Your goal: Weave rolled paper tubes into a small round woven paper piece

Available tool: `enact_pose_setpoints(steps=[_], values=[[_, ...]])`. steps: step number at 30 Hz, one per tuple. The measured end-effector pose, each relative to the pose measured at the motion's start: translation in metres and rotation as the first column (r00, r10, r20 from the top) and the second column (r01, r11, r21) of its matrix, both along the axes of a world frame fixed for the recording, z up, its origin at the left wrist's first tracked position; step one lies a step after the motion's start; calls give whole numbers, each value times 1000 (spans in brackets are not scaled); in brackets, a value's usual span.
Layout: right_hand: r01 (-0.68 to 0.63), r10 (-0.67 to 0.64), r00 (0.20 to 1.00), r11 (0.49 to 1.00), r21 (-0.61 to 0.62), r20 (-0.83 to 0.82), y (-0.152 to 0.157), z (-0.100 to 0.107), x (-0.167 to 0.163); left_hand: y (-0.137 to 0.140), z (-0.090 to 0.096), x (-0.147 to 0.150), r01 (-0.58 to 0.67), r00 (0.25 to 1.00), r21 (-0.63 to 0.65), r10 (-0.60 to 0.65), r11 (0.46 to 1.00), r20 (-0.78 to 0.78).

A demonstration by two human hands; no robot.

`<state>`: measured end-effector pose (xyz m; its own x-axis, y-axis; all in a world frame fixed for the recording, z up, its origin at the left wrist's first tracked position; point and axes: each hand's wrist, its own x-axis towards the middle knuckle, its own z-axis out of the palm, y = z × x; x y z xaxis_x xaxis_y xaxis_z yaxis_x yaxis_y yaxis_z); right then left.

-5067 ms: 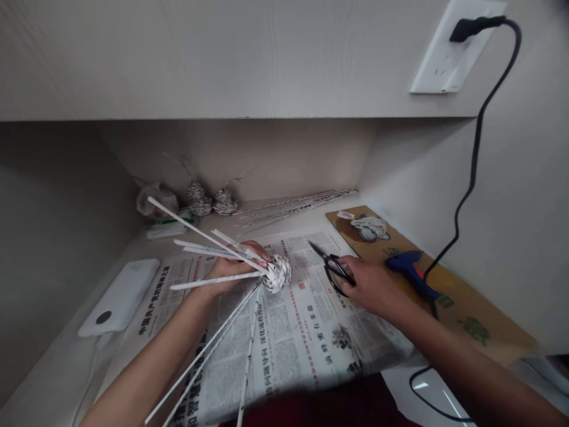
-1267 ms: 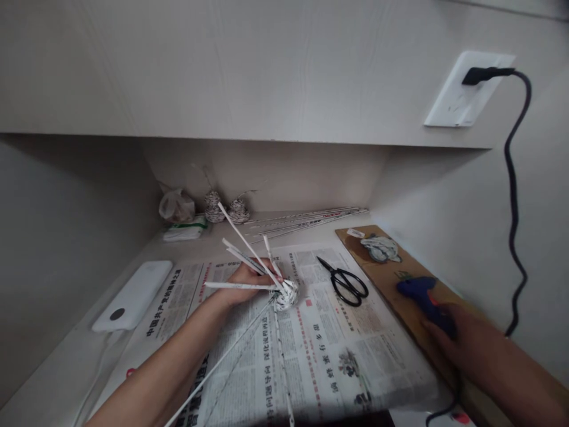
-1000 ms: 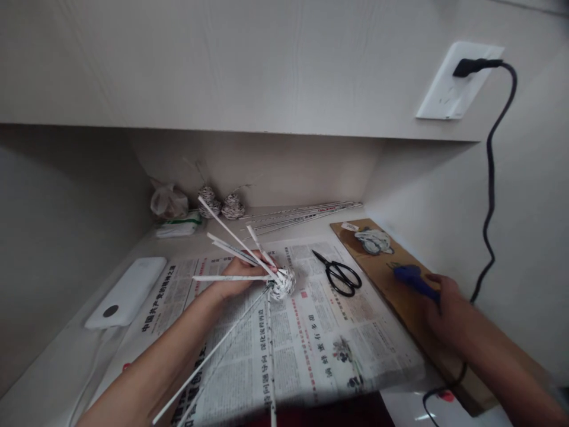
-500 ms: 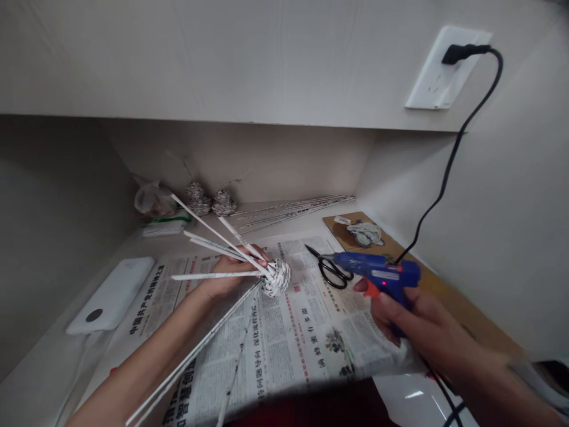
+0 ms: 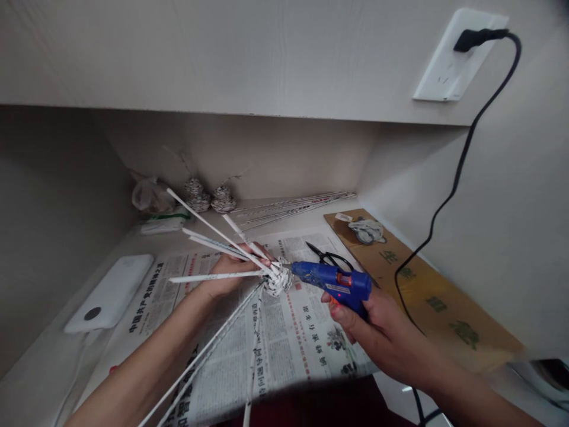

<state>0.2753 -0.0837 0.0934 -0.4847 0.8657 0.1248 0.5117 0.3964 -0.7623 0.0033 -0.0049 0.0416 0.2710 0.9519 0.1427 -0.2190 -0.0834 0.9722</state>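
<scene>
My left hand (image 5: 235, 267) is closed around a small woven paper ball (image 5: 278, 284), with several rolled paper sticks (image 5: 217, 277) fanning out from it to the left and down. A blue hot glue gun (image 5: 331, 279) with a red light is gripped in my right hand (image 5: 368, 320), its fingers near the orange trigger. The gun's nozzle meets the right upper side of the ball; whether it touches or hovers, I cannot tell. Partly behind the gun lie black-handled scissors (image 5: 331, 256) on the newspaper (image 5: 284, 356).
At the back stand two woven gourd shapes (image 5: 223, 200), a plastic bag (image 5: 152, 196) and loose paper sticks (image 5: 293, 207). A white power bank (image 5: 110, 293) lies left. Cardboard (image 5: 427, 296) lies right. The gun's black cord (image 5: 457, 172) hangs from a wall socket (image 5: 460, 56).
My right hand has carried the glue gun leftward, from over the scissors to the woven ball. My left hand holds the ball in nearly the same place. The cord has swung along.
</scene>
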Motion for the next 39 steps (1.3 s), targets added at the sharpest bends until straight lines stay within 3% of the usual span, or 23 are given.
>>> enact_pose_setpoints(steps=[18, 39], values=[[0, -4, 996, 999, 45, 93, 2, 2, -6, 2, -8, -3, 24, 998, 42, -21, 999, -60], [77, -71, 972, 997, -16, 224, 5, -11, -10, 5, -20, -4, 62, 997, 78, -58, 995, -53]])
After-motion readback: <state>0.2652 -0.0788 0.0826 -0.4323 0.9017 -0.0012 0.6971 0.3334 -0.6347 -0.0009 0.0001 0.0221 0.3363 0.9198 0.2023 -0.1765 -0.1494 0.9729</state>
